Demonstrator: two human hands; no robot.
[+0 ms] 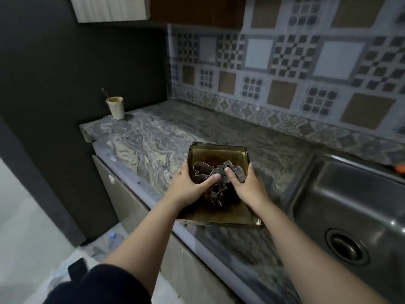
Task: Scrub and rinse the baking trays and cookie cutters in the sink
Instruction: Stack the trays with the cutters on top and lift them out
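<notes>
Counter [153, 137]: grey marbled stone under patterned wall tiles.
Trays [219, 153]: stacked at centre, dirty, near edge overhanging the counter.
Cutters [202, 170]: metal, piled in the top tray.
Left hand [190, 183]: closed on the cutters.
Right hand [246, 183]: closed on the cutters.
Sink [350, 194]: 3 o'clock.
Cup [115, 107]: 10 o'clock.

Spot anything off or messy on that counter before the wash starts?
The baking trays overhang the counter's front edge, with dark baked-on residue beneath the cookie cutters. A stained cup, utensil inside, sits at the far left corner.
</notes>
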